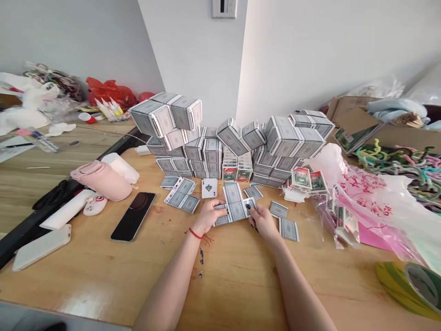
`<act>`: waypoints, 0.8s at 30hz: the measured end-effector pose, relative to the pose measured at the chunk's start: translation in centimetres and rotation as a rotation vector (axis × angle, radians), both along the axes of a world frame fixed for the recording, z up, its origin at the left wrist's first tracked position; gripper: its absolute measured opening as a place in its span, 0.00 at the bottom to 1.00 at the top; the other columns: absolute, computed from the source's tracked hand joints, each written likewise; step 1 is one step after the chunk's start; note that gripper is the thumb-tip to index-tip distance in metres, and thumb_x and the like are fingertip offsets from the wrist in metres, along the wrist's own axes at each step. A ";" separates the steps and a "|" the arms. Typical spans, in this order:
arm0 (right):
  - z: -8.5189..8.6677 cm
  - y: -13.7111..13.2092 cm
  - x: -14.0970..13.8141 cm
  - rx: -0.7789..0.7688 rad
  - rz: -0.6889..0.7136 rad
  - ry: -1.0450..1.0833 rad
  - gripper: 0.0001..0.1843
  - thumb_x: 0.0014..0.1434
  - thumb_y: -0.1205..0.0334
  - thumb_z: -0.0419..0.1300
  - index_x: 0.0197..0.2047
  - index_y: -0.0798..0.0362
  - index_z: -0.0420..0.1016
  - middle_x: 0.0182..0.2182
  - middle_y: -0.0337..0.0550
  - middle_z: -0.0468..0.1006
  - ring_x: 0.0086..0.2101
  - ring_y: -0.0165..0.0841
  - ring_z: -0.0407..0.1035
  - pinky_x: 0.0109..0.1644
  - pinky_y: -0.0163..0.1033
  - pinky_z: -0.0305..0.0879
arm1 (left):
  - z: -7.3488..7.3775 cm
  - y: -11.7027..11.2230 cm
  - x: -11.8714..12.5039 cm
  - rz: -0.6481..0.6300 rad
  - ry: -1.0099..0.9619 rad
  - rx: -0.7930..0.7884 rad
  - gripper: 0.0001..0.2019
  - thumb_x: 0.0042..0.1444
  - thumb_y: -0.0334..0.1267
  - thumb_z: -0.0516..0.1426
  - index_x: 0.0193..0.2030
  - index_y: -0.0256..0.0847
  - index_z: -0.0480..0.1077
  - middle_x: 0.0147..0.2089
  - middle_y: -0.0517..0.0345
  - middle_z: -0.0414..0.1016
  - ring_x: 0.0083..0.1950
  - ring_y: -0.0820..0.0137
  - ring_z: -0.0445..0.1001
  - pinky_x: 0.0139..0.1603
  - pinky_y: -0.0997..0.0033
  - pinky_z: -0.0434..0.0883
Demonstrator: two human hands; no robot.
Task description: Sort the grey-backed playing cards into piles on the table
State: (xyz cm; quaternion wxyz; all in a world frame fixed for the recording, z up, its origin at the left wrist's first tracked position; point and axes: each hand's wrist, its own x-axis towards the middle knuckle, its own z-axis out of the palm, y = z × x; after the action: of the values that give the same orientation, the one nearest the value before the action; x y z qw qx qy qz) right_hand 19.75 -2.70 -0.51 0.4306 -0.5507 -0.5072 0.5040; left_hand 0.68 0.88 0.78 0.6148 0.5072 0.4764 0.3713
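Observation:
Grey-backed playing cards (235,202) lie spread on the wooden table (237,285) in front of me. My left hand (208,215) rests curled on the left edge of this spread, a red string around its wrist. My right hand (261,219) pinches the right side of the same cards, with dark-painted nails showing. An ace of spades (209,188) lies face up just beyond my left hand. More loose cards (183,195) are scattered left and right (288,228). Behind them rises a heap of grey card boxes (220,142).
A black phone (133,216), a pink bottle (103,180), a white case (42,246) and paper rolls lie at left. Pink plastic bags (372,202), red-green card packs (308,179), pipe cleaners (406,161) and a green tape roll (409,282) sit at right. Cardboard box (358,124) behind.

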 end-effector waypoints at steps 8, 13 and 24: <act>-0.6 0.0 -0.4 -0.031 -0.015 -0.049 0.19 0.53 0.44 0.49 0.25 0.51 0.56 0.07 0.30 0.61 0.08 0.23 0.50 0.12 0.29 0.46 | 0.2 -0.1 -0.1 -0.001 0.064 0.037 0.12 0.39 0.34 0.58 0.33 0.35 0.70 0.32 0.57 0.71 0.33 0.71 0.68 0.34 0.75 0.64; -0.7 0.0 -0.7 -0.026 -0.070 0.026 0.19 0.52 0.43 0.49 0.27 0.51 0.56 0.08 0.29 0.62 0.08 0.23 0.52 0.11 0.29 0.45 | 0.9 -0.4 0.1 -0.013 0.121 0.175 0.11 0.42 0.38 0.57 0.33 0.37 0.70 0.35 0.56 0.72 0.39 0.67 0.68 0.39 0.73 0.64; -0.4 -0.2 -0.9 0.020 -0.061 -0.032 0.20 0.52 0.43 0.51 0.22 0.51 0.55 0.07 0.30 0.59 0.09 0.23 0.50 0.12 0.29 0.46 | -0.1 -0.7 0.9 0.170 0.231 0.242 0.12 0.37 0.43 0.60 0.26 0.37 0.68 0.28 0.59 0.70 0.32 0.70 0.68 0.33 0.74 0.63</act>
State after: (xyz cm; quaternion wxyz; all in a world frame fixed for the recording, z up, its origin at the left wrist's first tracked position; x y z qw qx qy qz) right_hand 18.81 -2.92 -0.92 0.4432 -0.5695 -0.5021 0.4765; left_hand 1.58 0.16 0.72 0.4572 0.5745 0.5368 0.4158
